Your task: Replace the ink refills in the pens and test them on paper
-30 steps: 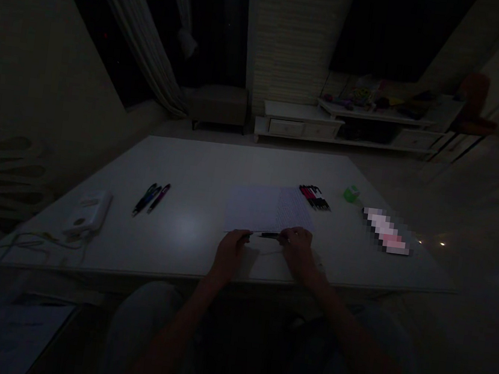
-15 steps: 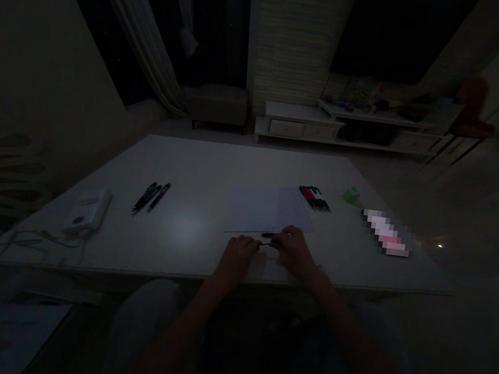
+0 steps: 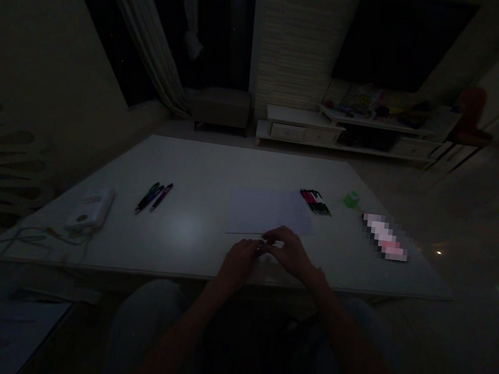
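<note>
Close to the table's front edge, my left hand point(image 3: 239, 261) is closed, with its fingertips on a small dark pen part point(image 3: 261, 247). My right hand point(image 3: 287, 251) meets it from the right, thumb and fingers pinched at the same piece. Most of that piece is hidden by the fingers, and the dim light blurs its detail. Just beyond both hands lies a sheet of paper point(image 3: 253, 209), blank at left and covered with rows of writing at right. A row of red and black pens point(image 3: 315, 202) rests at the paper's upper right corner.
Several pens point(image 3: 152, 198) lie on the left of the white table point(image 3: 198, 162). A white box with cables point(image 3: 92, 210) stands at the left edge. To the right are a small green object point(image 3: 351, 199) and a blurred-out phone-like slab point(image 3: 384, 237).
My hands have come together; the thin dark rod that showed between them is now mostly covered by fingers. The dark stick beside my right fingers no longer shows. The view has shifted slightly.
</note>
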